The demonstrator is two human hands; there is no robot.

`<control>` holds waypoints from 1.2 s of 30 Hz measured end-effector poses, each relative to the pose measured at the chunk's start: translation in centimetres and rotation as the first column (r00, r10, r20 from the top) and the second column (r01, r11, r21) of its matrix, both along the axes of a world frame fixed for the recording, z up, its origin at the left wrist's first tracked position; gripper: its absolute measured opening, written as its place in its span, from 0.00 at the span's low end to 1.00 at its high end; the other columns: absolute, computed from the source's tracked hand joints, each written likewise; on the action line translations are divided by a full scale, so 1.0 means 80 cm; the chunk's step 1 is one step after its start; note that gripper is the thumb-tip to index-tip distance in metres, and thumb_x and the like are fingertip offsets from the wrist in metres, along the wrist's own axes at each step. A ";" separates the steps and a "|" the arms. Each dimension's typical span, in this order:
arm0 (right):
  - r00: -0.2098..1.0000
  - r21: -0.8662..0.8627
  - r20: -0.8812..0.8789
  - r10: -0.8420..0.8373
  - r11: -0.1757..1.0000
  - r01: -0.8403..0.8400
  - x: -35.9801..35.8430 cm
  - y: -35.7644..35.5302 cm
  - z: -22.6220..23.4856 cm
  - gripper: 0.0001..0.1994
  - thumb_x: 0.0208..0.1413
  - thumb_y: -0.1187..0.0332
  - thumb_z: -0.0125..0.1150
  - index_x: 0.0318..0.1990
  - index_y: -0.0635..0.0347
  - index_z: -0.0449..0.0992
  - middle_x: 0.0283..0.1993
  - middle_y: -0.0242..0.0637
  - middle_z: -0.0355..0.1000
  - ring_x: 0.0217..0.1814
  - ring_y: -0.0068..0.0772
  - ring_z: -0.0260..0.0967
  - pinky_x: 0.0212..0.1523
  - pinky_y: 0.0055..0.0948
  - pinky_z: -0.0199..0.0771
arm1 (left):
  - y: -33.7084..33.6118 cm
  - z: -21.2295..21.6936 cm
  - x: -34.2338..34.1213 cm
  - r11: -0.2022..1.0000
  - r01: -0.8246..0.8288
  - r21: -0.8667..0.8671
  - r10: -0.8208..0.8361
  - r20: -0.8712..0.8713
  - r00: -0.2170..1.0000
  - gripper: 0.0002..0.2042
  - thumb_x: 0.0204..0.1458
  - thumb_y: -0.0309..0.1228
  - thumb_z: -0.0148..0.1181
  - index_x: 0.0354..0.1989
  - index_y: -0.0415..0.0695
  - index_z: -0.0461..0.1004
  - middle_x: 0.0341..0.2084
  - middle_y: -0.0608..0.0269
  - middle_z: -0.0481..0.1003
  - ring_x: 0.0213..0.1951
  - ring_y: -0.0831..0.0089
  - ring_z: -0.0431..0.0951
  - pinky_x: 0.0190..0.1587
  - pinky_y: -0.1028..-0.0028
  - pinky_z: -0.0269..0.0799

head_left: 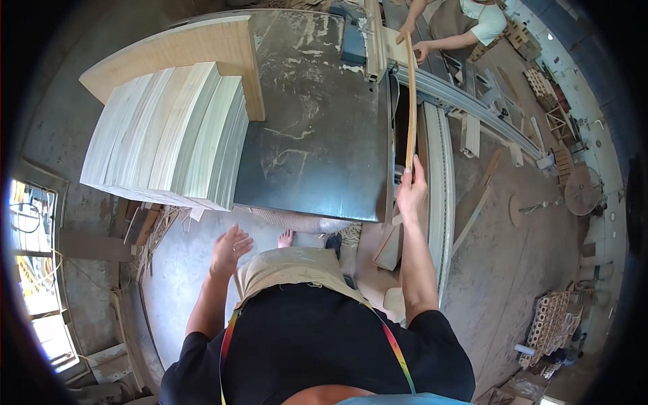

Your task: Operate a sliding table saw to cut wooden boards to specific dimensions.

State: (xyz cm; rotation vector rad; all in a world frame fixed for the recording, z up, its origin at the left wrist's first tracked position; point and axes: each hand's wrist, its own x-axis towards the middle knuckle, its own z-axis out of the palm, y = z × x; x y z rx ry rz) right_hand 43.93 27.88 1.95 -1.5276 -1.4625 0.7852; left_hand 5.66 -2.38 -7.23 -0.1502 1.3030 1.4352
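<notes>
My right hand [412, 192] grips the near end of a long narrow wooden board [412, 108], seen along its edge. The board reaches away along the right side of a dark metal machine table [314, 182]. At its far end a co-worker's hands [413, 44] are on or beside it. My left hand [231, 248] hangs in the air before the table's near left corner, its fingers loosely extended and nothing in it. Just beyond it stands a stack of pale wooden boards [165, 135] on the table's left part.
A broad wooden panel [182, 44] stands behind the stack. Right of the table runs a long metal rail [442, 175], with a crosswise metal beam [466, 101] farther off. A ribbed hose [283, 219] passes below the table. A round fan [582, 189] stands at the right.
</notes>
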 end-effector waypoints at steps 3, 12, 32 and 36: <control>0.934 0.179 0.357 0.012 0.981 -0.081 -0.012 0.061 -0.015 0.23 0.69 0.74 0.51 0.70 0.60 0.68 0.43 0.45 0.80 0.35 0.43 0.77 0.39 0.38 0.77 | 0.011 -0.016 0.001 0.995 0.091 -0.041 -0.092 -0.042 0.995 0.12 0.64 0.34 0.60 0.42 0.35 0.76 0.35 0.52 0.79 0.38 0.61 0.82 0.44 0.68 0.79; 0.865 0.228 0.501 0.022 0.961 -0.157 -0.079 0.270 -0.013 0.22 0.66 0.74 0.52 0.67 0.63 0.70 0.57 0.52 0.79 0.56 0.59 0.78 0.56 0.46 0.78 | 0.029 -0.041 -0.039 0.977 0.184 -0.110 -0.192 -0.068 0.979 0.11 0.58 0.28 0.61 0.43 0.32 0.77 0.38 0.49 0.80 0.42 0.58 0.83 0.46 0.67 0.80; 0.845 0.045 0.515 0.142 0.980 -0.192 -0.104 0.225 -0.061 0.23 0.66 0.73 0.52 0.68 0.63 0.69 0.51 0.57 0.80 0.47 0.66 0.79 0.48 0.50 0.79 | 0.198 0.001 -0.009 0.850 0.518 -0.094 -0.526 -0.161 0.835 0.08 0.62 0.29 0.61 0.42 0.35 0.78 0.35 0.55 0.80 0.37 0.68 0.83 0.40 0.73 0.80; 0.858 0.128 0.503 0.107 0.972 -0.197 -0.096 0.206 -0.073 0.23 0.67 0.72 0.51 0.69 0.60 0.68 0.47 0.60 0.80 0.41 0.68 0.78 0.43 0.53 0.78 | 0.246 0.001 0.017 0.815 0.576 -0.064 -0.580 -0.090 0.810 0.09 0.63 0.30 0.61 0.42 0.35 0.79 0.34 0.56 0.80 0.38 0.70 0.83 0.40 0.75 0.80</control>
